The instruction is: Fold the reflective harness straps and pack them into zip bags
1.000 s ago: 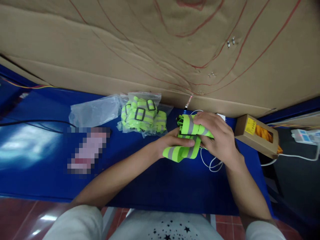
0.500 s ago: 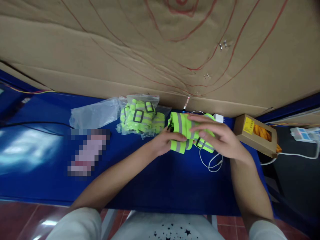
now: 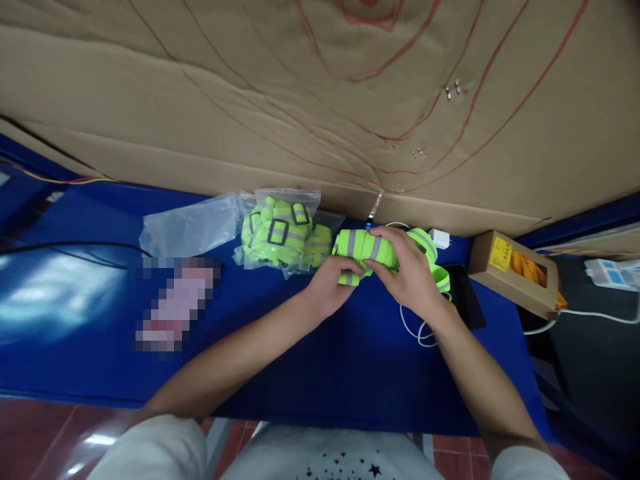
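A folded neon-yellow reflective strap (image 3: pixel 373 248) with grey bands is held over the blue table (image 3: pixel 310 367). My left hand (image 3: pixel 333 287) pinches its left end from below, fingers closed. Fingers curled, my right hand (image 3: pixel 407 273) wraps over its middle and right part. A loose end of the strap trails out to the right past my right wrist. To the left, a clear bag (image 3: pixel 285 230) packed with the same yellow straps and black buckles lies against the cardboard.
A large cardboard sheet (image 3: pixel 320 100) marked with red lines stands along the table's back. An empty clear bag (image 3: pixel 187 223) lies left. A white cable and charger (image 3: pixel 440 238), a dark flat phone (image 3: pixel 465 303), a brown carton (image 3: pixel 515 270) and a power strip (image 3: pixel 613 273) sit right.
The strap bundle has been squeezed tighter and shifted up and left, toward the bag. My right hand went from spread fingers to a closed wrap over it, uncovering the dark phone.
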Motion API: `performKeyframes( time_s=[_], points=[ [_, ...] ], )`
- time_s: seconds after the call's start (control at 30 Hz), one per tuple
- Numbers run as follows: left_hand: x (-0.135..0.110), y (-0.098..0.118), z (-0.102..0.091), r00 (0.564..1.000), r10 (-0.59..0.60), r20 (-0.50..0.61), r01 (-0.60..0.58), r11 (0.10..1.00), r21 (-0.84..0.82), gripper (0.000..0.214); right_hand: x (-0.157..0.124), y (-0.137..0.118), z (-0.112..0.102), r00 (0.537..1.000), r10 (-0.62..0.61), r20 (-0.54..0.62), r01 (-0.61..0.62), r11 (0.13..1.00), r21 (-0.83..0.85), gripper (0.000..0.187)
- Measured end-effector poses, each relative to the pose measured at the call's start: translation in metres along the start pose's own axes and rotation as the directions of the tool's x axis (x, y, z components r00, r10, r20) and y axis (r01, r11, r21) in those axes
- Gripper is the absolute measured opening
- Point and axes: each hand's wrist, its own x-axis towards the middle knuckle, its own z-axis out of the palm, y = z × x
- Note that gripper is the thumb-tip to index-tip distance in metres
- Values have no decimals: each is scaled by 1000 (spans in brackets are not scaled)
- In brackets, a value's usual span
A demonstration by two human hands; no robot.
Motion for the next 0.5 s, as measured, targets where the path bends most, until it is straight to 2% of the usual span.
performKeyframes(
  time_s=[0.17,0.27,0.4,0.5],
  points=[
    [-18,12,16,978,149,144,-124,978,-166,20,-7,1,4,976,-157,-150,151,987,-50,54],
    [-30,17,21,977,158,140,-124,967,-223,21,-14,-4,12,945,-259,-197,255,966,-48,59],
    [-37,27,19,985,126,116,-102,977,-189,38,-21,-25,18,938,-295,-182,301,954,4,46],
    [-39,34,19,983,139,122,-120,982,-148,48,-19,-40,6,962,-249,-111,262,958,117,34]
  ],
)
